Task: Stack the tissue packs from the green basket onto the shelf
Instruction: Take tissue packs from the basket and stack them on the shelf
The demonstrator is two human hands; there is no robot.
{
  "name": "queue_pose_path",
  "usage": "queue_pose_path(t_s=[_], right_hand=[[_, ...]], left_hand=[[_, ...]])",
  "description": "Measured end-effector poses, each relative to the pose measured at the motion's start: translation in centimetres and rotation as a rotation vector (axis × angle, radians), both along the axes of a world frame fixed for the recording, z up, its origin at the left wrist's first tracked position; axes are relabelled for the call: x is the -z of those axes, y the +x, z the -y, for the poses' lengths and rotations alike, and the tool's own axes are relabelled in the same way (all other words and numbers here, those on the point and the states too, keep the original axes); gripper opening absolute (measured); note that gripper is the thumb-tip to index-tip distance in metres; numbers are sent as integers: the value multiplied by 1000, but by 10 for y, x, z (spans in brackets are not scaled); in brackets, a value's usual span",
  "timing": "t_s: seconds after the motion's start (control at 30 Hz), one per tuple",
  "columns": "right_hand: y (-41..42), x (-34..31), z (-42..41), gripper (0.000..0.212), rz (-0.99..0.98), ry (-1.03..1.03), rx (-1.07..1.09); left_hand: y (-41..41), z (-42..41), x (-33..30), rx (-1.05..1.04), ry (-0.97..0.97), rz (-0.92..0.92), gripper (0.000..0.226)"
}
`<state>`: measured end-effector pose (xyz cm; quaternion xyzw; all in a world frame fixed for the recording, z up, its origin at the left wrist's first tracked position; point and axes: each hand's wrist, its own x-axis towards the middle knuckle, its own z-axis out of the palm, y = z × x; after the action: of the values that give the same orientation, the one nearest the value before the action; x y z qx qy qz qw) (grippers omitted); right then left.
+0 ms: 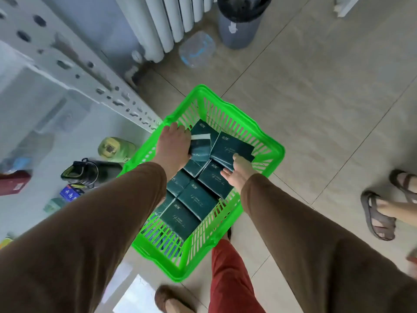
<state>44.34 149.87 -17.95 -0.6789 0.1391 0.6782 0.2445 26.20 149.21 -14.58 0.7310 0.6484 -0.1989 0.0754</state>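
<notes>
A bright green basket stands on the tiled floor, filled with several dark green tissue packs. My left hand reaches into the basket's far left corner and grips one tilted pack. My right hand lies on the packs at the right side, its fingers around the near edge of another pack. The white metal shelf rises at the left, its perforated upright ending beside the basket.
The shelf's lower board holds a green bottle, a dark shoe-like item and small boxes. A radiator, a clear tub and a grey bin stand behind. Another person's sandalled feet are at the right.
</notes>
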Motion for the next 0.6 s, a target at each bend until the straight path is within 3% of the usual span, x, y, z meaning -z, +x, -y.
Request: queue_pose_path(t_s=[0.1, 0.23, 0.37, 0.4, 0.5, 0.6], right_hand=[[-7, 2, -3, 50, 20, 93, -50], [-18, 14, 9, 48, 18, 296, -225], [-29, -8, 29, 9, 69, 395, -285], [-34, -17, 39, 7, 80, 414, -289], [-49, -53, 79, 37, 86, 481, -261], [-71, -111, 137, 26, -22, 587, -368]], left_hand=[[-12, 40, -26, -212, -22, 123, 53], [-38, 100, -43, -326, -17, 193, 55], [-58, 149, -56, -493, 31, 343, 52], [-62, 160, -62, -549, 56, 396, 50], [-79, 201, -91, -680, 139, 532, 46], [-106, 261, -130, -795, 197, 630, 45]])
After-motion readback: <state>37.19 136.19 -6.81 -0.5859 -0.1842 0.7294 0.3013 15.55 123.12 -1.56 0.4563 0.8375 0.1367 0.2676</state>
